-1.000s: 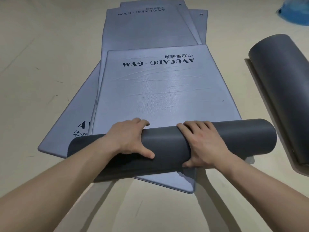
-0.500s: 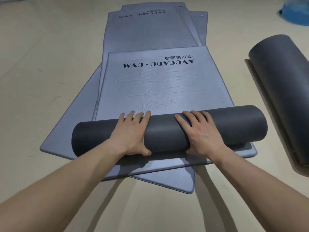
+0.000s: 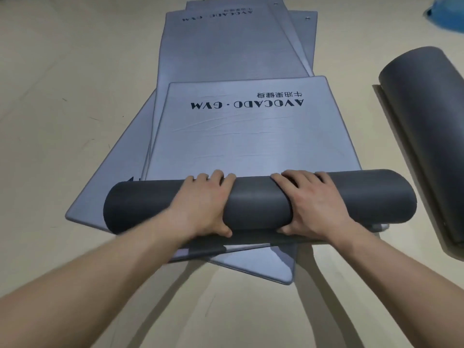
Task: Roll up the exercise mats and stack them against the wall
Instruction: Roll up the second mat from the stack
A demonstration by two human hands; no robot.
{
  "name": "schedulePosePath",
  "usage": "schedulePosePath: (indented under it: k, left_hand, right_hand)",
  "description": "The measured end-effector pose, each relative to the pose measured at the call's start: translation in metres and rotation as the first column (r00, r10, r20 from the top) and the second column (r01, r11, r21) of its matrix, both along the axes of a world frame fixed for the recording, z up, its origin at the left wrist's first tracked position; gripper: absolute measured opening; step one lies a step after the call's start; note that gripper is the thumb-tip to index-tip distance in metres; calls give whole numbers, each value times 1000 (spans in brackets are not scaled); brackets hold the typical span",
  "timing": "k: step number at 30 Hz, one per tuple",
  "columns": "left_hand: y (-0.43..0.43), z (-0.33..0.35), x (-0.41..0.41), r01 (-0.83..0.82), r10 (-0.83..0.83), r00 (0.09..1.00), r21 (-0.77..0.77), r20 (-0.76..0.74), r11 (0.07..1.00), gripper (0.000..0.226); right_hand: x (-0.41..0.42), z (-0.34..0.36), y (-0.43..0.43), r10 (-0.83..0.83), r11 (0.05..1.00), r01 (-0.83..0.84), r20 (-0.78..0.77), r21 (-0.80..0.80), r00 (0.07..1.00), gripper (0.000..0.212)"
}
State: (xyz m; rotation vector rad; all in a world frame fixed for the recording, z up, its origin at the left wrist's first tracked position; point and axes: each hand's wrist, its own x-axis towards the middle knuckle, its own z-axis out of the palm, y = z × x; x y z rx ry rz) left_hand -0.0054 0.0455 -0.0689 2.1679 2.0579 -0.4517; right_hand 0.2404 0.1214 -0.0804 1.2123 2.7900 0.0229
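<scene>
The floor (image 3: 62,96) was pale and smooth. A pile of flat mats (image 3: 226,46) lay on it, one over another and not lined up, so corners stuck out at the near side and at the left. A small metal ring (image 3: 306,18) showed in a far corner of one of them. Off to the right, apart from the pile, another rolled mat (image 3: 426,121), dark grey, lay on the floor with its loose end flat under it. Far off in the top right corner was something blue (image 3: 449,13), too blurry to make out. The top mat (image 3: 241,141) lay on the pile, silver-blue, with dark letters that read AVOCADO · GYM upside down from where the person knelt. Its near end was wound into a thick dark grey roll (image 3: 258,199) that lay across the pile, and the right end of the roll stuck out past the flat edge. The left hand (image 3: 200,207) held the roll near its middle, fingers bent over the top and thumb tucked against the near side. The right hand (image 3: 316,204) held it the same way, with a bare bit of roll between the two hands.
</scene>
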Motion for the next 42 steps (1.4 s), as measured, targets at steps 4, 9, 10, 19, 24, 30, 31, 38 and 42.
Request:
schedulePosePath:
  k: [4,9,10,19,24,30,31,38,42]
  left_hand:
    - [1,-1,8,-5,3,1000,92,12,996,113]
    - [23,18,-3,-45,39,993,52,115,998,120]
    - [13,13,0,-34,24,997,131,79,991,122]
    - [38,20,-24,-1,7,980,-30,199,1000,130]
    - [6,-13,-22,47,-67,996,293,59,955,141]
    - [13,-27,-28,-1,5,1000,320,-11,947,137]
    - [20,-22,-29,-2,5,1000,304,-8,953,133]
    - [30,3,-35,-18,6,993,99,114,995,122]
    - [17,18,-48,-4,86,953,-273,289,962,118]
  right_hand:
    - [-5,4,8,-13,1000,14,62,-9,998,132]
    - [-19,28,28,-47,996,54,104,-71,994,116]
    - [-20,34,33,-46,991,58,101,-117,994,109]
    - [-14,9,4,0,998,-1,22,59,1000,150]
    - [-22,-11,14,11,997,-12,15,74,1000,148]
    - [-35,4,48,-27,1000,27,74,9,997,148]
    - [-33,-2,43,-66,997,63,75,39,995,151]
    - [-36,17,43,-33,999,37,152,-24,988,126]
    - [-30,36,21,58,945,18,222,-326,973,129]
